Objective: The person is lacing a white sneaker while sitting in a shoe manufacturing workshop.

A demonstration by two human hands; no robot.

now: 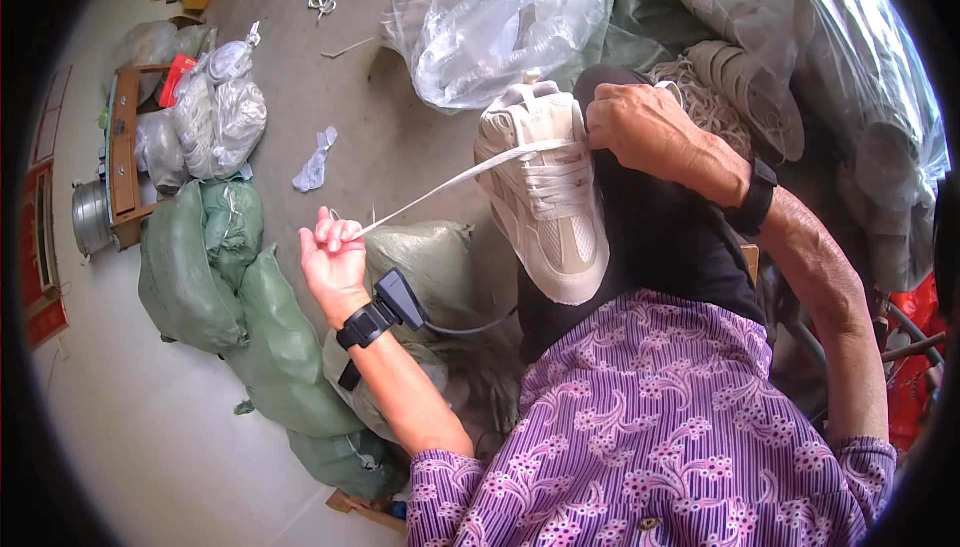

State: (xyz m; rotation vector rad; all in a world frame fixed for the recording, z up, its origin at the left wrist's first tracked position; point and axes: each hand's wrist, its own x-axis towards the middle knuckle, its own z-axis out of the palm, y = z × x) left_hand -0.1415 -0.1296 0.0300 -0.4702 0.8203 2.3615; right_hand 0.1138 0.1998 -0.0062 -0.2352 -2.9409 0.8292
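A cream and beige sneaker (545, 202) rests against my dark-trousered leg, its toe pointing toward me. White laces cross its upper part. Out to the left, my left hand (335, 255) is closed on one end of the shoelace (440, 185), which stretches taut from the shoe's top eyelets. At the collar on the right, my right hand (645, 132) has its fingers bent in beside the shoe. A pale loop shows above its knuckles; what its fingertips grip is hidden. Both wrists carry black bands.
Stuffed green sacks (280, 317) line the wall on the left. A clear plastic bag (490, 22) lies ahead. More bagged shoes (740, 87) and a heap of white laces (695, 97) are at the right. Loose laces (322, 0) and a crumpled scrap (317, 160) lie on the floor.
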